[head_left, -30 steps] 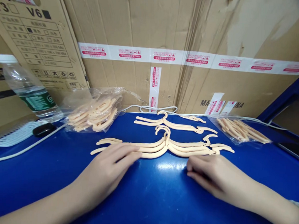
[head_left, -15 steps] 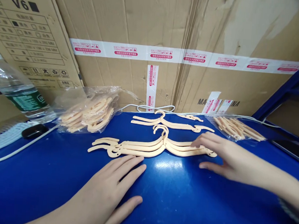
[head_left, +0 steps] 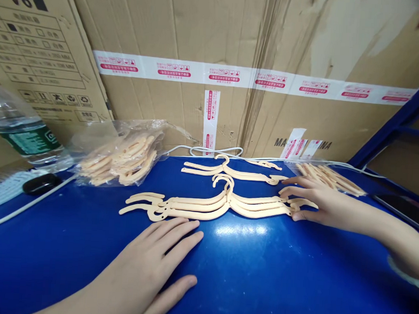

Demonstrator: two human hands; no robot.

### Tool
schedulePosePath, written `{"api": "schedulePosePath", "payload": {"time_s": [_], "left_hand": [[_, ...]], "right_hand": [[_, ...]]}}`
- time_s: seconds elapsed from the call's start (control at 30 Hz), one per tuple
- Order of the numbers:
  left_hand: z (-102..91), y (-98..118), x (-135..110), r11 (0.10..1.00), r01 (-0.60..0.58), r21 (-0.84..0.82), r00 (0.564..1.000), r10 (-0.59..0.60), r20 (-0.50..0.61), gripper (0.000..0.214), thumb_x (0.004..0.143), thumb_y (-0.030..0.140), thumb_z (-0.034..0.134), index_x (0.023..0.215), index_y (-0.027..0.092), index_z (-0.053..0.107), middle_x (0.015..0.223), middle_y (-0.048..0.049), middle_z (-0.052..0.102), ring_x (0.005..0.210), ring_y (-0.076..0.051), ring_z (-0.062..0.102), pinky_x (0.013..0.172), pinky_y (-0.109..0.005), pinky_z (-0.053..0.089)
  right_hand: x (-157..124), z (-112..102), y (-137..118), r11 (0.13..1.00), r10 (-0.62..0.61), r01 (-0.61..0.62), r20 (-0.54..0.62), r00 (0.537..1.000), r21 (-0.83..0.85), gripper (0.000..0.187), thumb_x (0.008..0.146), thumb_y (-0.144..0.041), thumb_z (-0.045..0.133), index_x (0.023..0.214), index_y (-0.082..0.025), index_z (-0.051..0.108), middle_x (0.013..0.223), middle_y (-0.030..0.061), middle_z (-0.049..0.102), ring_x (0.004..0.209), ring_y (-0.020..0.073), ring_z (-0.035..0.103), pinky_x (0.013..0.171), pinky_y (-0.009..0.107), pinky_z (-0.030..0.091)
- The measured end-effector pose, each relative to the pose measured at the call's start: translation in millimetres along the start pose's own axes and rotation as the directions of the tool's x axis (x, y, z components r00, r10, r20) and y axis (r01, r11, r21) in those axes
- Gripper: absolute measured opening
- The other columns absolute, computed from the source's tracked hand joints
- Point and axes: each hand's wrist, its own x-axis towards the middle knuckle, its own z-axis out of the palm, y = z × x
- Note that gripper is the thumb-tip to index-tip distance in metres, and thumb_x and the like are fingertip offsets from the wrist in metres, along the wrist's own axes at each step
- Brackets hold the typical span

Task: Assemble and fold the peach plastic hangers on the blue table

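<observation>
Several cream folding hangers lie on the blue tabletop. The nearest group of hangers (head_left: 199, 207) is side by side, hooks together, with curved end pieces sticking out at both sides. My right hand (head_left: 320, 204) is over the right end of this group, its fingers apart. Its thumb and fingertips are at the hinged joints, and a curved end piece shows between them. My left hand (head_left: 161, 256) rests on the tabletop with spread fingers, fingertips just below the nearest hanger. Behind the group lies another hanger (head_left: 244, 175), its right tip partly covered by my right fingers.
Plastic bags of hanger parts lie at left (head_left: 119, 158) and right (head_left: 330, 178). A water bottle (head_left: 28, 134), a black object (head_left: 41, 183) and a white cable (head_left: 17, 217) are at left. A phone (head_left: 405, 209) is at right. Cardboard (head_left: 167, 31) stands behind.
My right hand has shifted right along the hangers to their right end, where its thumb meets the joint. A curved end piece now shows there. My left hand stays put; the view shifts slightly.
</observation>
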Motion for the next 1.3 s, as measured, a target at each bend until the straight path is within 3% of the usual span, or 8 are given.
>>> {"api": "schedulePosePath", "payload": {"time_s": [0.5, 0.8, 0.97, 1.13, 1.3], "left_hand": [[-0.8, 0, 1, 1.000, -0.006, -0.025, 1.000, 0.006, 0.007, 0.048, 0.097, 0.042, 0.051, 0.141, 0.022, 0.049, 0.141, -0.0077, 0.058, 0.124, -0.032, 0.059, 0.094, -0.051, 0.057], [-0.5, 0, 0, 1.000, -0.002, -0.020, 1.000, 0.002, 0.000, 0.048, 0.097, 0.041, 0.051, 0.141, 0.022, 0.049, 0.142, -0.0073, 0.057, 0.124, -0.031, 0.058, 0.094, -0.051, 0.057], [-1.5, 0, 2, 1.000, 0.004, -0.026, 1.000, -0.004, 0.011, 0.048, 0.096, 0.042, 0.052, 0.140, 0.022, 0.049, 0.141, -0.0075, 0.058, 0.123, -0.032, 0.059, 0.094, -0.051, 0.057], [-3.5, 0, 4, 0.998, -0.002, -0.056, 1.000, 0.001, -0.012, 0.045, 0.095, 0.038, 0.053, 0.137, 0.022, 0.052, 0.137, -0.0073, 0.061, 0.121, -0.030, 0.060, 0.095, -0.049, 0.056], [-8.7, 2, 4, 0.985, -0.119, -0.124, 0.993, 0.119, -0.008, 0.041, 0.094, 0.026, 0.054, 0.134, 0.021, 0.054, 0.134, -0.0065, 0.063, 0.122, -0.026, 0.059, 0.101, -0.042, 0.053]], "right_hand": [[3, 1, 0, 0.997, -0.011, 0.010, 0.013, 1.000, 0.081, 0.025, 0.085, -0.044, 0.064, 0.098, -0.023, 0.068, 0.114, 0.0115, 0.063, 0.104, 0.0324, 0.063, 0.086, 0.045, 0.051], [4, 0, 0, 0.995, -0.009, 0.006, 0.024, 1.000, 0.104, 0.026, 0.085, -0.046, 0.064, 0.094, -0.022, 0.068, 0.110, 0.0114, 0.065, 0.100, 0.0315, 0.064, 0.083, 0.043, 0.052], [2, -2, -1, 0.990, -0.006, 0.004, 0.017, 1.000, 0.142, 0.034, 0.085, -0.052, 0.065, 0.102, -0.023, 0.069, 0.115, 0.0111, 0.064, 0.103, 0.0313, 0.064, 0.086, 0.043, 0.052], [2, -11, -23, 0.975, -0.007, 0.016, -0.040, 0.999, 0.223, 0.032, 0.087, -0.051, 0.065, 0.102, -0.024, 0.069, 0.109, 0.0088, 0.067, 0.099, 0.0286, 0.064, 0.083, 0.040, 0.051], [-1, -22, -60, 0.880, -0.098, 0.002, 0.176, 0.980, 0.475, 0.023, 0.086, -0.044, 0.070, 0.094, -0.022, 0.070, 0.088, 0.0038, 0.070, 0.077, 0.0194, 0.065, 0.069, 0.030, 0.050]]}}
